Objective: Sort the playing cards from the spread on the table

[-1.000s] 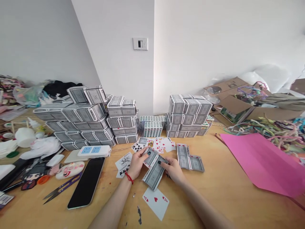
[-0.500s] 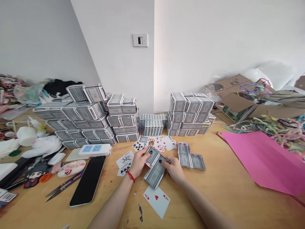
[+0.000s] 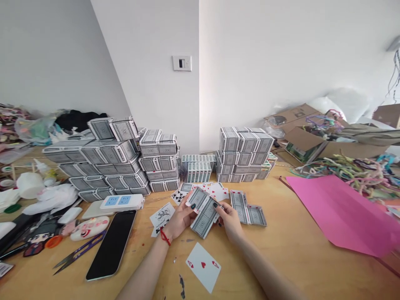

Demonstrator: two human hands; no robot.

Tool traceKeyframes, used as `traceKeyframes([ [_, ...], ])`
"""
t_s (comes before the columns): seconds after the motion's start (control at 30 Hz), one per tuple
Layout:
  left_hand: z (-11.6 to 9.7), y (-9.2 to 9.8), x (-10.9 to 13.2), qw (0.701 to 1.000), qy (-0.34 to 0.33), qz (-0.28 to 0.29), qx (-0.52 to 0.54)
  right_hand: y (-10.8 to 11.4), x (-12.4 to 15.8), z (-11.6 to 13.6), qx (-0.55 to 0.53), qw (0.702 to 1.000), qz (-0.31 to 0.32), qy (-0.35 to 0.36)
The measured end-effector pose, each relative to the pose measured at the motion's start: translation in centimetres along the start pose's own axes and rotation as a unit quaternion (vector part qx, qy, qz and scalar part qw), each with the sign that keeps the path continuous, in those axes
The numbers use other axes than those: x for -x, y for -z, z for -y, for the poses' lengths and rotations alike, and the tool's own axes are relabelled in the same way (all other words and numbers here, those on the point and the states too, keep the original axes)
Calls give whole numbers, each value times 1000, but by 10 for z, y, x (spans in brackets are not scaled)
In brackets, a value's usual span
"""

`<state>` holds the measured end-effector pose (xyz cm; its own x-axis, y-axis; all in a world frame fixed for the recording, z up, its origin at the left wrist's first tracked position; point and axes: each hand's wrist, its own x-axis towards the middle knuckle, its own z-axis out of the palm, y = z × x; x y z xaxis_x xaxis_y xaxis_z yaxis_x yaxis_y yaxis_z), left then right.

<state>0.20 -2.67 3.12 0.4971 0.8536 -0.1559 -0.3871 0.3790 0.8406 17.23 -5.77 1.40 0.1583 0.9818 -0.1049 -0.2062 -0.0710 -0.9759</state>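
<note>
Between my two hands is a set of folded playing cards (image 3: 204,219), grey patterned backs facing up, joined in an angled shape. My left hand (image 3: 180,221), with a red string at the wrist, grips its left side, thumb on top. At the right edge my right hand (image 3: 229,218) pinches it, thumb on the back. Just below lies a flat ace of hearts (image 3: 203,266). A second folded card piece (image 3: 248,212) rests right of my right hand. Loose face-up cards (image 3: 218,191) are spread behind my hands, and a joker (image 3: 162,214) lies to the left.
Stacked blocks of folded cards (image 3: 106,156) rise at the back left, with another stack (image 3: 245,154) at the back right. Card boxes (image 3: 198,171) stand between. A phone (image 3: 111,243), scissors (image 3: 79,253) and a power strip (image 3: 122,202) lie left; pink paper (image 3: 340,216) lies right.
The folded card piece has been lifted slightly and shifted away from the ace of hearts, showing more of that card. My view has tilted up a little.
</note>
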Motion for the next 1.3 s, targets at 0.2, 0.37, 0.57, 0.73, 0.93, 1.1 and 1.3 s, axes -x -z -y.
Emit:
traceKeyframes([
  [0.2, 6, 1, -5, 995, -21, -24, -93, 0, 1, -1, -31, 998, 46, 14],
  [0.37, 10, 11, -14, 987, -75, -135, -56, -4, 12, 2, 179, 980, 85, 33],
  [0.57, 6, 16, -16, 973, -126, -191, -9, -22, 52, 25, 540, 803, 231, 101],
  [0.73, 6, 10, -16, 971, -148, -185, -19, -35, 67, 20, 637, 738, 216, 51],
  [0.93, 7, 11, -15, 971, -157, -179, -25, -40, 68, 24, 663, 710, 236, -19],
  [1.1, 11, 13, -16, 969, -165, -172, -72, -44, 70, 28, 704, 678, 212, 0],
  [1.3, 15, 16, -19, 963, -183, -181, -88, -47, 74, 41, 731, 638, 241, 15],
])
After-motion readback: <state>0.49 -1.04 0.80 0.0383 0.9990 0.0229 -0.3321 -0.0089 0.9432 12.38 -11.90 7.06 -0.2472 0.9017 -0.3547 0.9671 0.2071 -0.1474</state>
